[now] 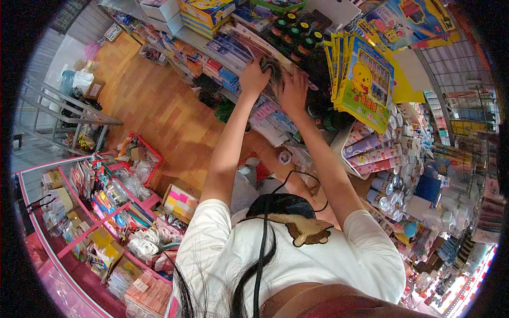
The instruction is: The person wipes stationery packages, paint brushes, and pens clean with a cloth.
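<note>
Nearest the camera: white short-sleeved cotton shirt point(297, 254) with a brown animal patch on the chest, and a black cable point(261, 249) running down its front beside loose dark hair.
Arms: both bare forearms reach up and away from the body toward the crowded shop shelf point(196, 40).
Left hand: left hand point(253, 78) lies palm-down on the shelf goods, fingers curled over the near edge of the dark flat packet point(274, 68); how firmly it holds cannot be told.
Right hand: right hand point(293, 90) presses on the same packet from the other side, fingers bent round it, thumb hidden.
Packet: dark flat packet sits between the 2 hands on top of a stack of blue and pink stationery packs point(238, 50), at the front of the shelf.
Right of the hands: yellow cardboard crayon sets point(363, 79) printed with a chick stand upright in a row, just beside the right hand.
Behind the hands: round paint pots with black, red and green lids point(294, 32) lie in a tray further back on the shelf.
Below the right arm: row of pink and blue cylindrical tubes point(371, 153) with round caps, tilted in a rack.
Floor: orange-brown wooden plank floor point(148, 100) stretches left of the shelf.
Lower left: pink wire-and-plastic display bins point(106, 212) hold small packed toys and white coils.
Far left: grey metal step frame point(63, 111) stands on the floor, well apart from the hands.
</note>
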Motion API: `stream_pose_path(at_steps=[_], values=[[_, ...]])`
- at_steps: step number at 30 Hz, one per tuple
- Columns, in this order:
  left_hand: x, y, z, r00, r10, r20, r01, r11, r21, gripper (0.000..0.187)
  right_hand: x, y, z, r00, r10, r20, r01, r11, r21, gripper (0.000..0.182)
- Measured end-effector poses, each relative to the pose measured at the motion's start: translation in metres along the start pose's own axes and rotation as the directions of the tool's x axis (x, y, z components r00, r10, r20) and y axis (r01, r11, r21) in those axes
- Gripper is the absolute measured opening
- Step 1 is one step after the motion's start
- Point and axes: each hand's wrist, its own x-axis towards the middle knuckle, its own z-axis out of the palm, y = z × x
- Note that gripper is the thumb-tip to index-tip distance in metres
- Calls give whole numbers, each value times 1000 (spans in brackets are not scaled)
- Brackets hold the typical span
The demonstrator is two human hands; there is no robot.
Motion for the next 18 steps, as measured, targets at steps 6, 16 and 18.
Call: stream_pose_path(at_steps=[6,16,18], values=[[-24,-3,-4,969,-72,-235,-31,912,-408,51,-13,-20,-24,998,38,-56,-30,989,145,49],[-143,150,-124,944,-327,29,-15,-134,-991,38,-111,-47,-220,971,193,-143,-77,813,577,39],[-172,185,-115,987,-156,34,11,-144,-990,40,-115,-43,-255,951,306,-35,-168,612,773,48]])
